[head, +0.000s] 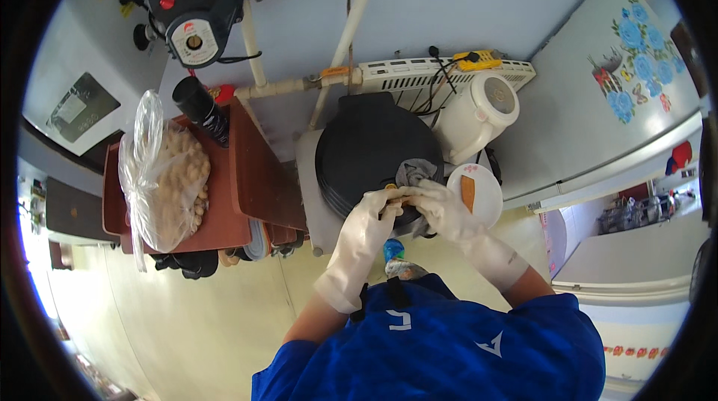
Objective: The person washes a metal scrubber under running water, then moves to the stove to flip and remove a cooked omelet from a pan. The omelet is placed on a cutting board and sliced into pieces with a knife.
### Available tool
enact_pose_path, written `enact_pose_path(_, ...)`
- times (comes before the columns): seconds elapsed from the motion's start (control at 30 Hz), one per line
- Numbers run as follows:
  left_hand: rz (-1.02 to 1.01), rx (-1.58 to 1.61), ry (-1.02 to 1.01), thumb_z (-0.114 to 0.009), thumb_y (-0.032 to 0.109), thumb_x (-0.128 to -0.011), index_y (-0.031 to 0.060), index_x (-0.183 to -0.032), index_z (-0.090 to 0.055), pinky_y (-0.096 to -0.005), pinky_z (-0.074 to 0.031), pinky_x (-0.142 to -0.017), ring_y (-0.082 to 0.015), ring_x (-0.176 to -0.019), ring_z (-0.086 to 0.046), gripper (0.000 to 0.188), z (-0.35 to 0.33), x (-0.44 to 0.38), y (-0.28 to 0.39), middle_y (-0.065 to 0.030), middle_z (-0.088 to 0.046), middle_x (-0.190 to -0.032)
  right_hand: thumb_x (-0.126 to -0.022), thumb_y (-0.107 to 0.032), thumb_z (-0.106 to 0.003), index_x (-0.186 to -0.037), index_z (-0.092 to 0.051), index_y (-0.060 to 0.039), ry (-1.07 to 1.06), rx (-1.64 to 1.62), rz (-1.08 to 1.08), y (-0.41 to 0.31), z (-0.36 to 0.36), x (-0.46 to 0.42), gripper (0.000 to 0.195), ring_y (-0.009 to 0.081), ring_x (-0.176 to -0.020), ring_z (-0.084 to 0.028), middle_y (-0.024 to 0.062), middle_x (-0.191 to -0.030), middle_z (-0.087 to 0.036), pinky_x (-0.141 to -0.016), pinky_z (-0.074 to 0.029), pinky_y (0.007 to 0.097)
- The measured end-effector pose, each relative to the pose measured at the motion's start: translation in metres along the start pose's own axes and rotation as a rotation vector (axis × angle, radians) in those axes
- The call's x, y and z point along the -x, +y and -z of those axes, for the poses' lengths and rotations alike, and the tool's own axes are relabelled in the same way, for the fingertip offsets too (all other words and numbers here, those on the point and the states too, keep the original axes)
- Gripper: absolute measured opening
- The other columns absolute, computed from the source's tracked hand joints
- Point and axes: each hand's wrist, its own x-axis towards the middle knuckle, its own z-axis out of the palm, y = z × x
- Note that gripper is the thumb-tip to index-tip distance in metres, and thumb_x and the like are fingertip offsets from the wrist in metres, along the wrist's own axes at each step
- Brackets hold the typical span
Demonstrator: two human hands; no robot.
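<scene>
Both hands wear whitish rubber gloves and meet at the front edge of a round black electric griddle (373,148) with its lid down. My left hand (367,221) curls its thumb and fingers around a small brown piece (399,200), mostly hidden by the gloves. My right hand (446,207) reaches its fingertips to the same spot. A crumpled grey cloth (416,170) bunches against its fingers on the lid; whether the hand grips it cannot be seen. Just right of that hand is a white plate (489,207) with a flat orange-brown piece (468,192) on it.
A cream electric kettle (477,115) stands behind the plate, near cords and a yellow power strip (477,60). Left is a brown shelf unit (224,227) bearing a bag of peanuts (176,188) and a black can (201,109). A pump (193,14) and pipes line the wall; a refrigerator (594,92) stands right.
</scene>
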Motion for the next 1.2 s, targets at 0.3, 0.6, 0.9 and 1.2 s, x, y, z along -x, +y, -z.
enact_pose_path(0.3, -0.054, -0.046, -0.039, -0.061, -0.004, -0.101, -0.0027, -0.127, -0.075, -0.0325, -0.061, -0.093, -0.0234, -0.101, -0.078, 0.03, 0.002, 0.003, -0.013, -0.0181, -0.075, -0.112, -0.089, 0.004, -0.068, -0.113, -0.083, -0.0095, -0.03, -0.155, 0.237, 0.036, -0.042, -0.154, 0.032, 0.0339, -0.13, -0.068, 0.0108, -0.136, -0.077, -0.116, -0.052, 0.0456)
enact_pose_path(0.6, -0.074, -0.064, -0.051, -0.059, -0.004, -0.1, -0.0052, -0.128, -0.075, -0.0294, -0.059, -0.093, -0.0195, -0.102, -0.077, 0.033, -0.003, -0.002, -0.025, -0.0162, -0.077, -0.114, -0.1, -0.009, -0.068, -0.129, -0.076, -0.0114, 0.403, 0.18, -0.105, 0.073, -0.008, -0.136, 0.03, 0.0367, -0.142, -0.059, 0.0115, -0.151, -0.067, -0.122, -0.047, 0.0456)
enact_pose_path(0.9, -0.29, 0.331, 0.237, -0.06, 0.001, -0.11, -0.0033, -0.135, -0.065, -0.0317, -0.063, -0.088, -0.0198, -0.103, -0.075, 0.026, 0.008, 0.008, -0.003, -0.0172, -0.076, -0.121, -0.097, 0.004, -0.065, -0.123, -0.078, -0.0029, 0.182, -0.311, -0.193, -0.028, 0.005, -0.053, 0.029, 0.0307, -0.117, -0.074, 0.0162, -0.121, -0.079, -0.101, -0.057, 0.0382)
enact_pose_path(1.2, -0.211, 0.183, 0.258, -0.057, 0.006, -0.112, -0.0063, -0.132, -0.068, -0.031, -0.061, -0.091, -0.019, -0.101, -0.075, 0.025, 0.063, -0.036, 0.076, -0.0213, -0.078, -0.122, -0.104, -0.036, -0.069, -0.132, -0.077, -0.0119, 0.013, -0.233, -0.086, -0.005, 0.084, -0.052, 0.038, 0.0363, -0.119, -0.072, 0.0144, -0.126, -0.078, -0.101, -0.057, 0.0453)
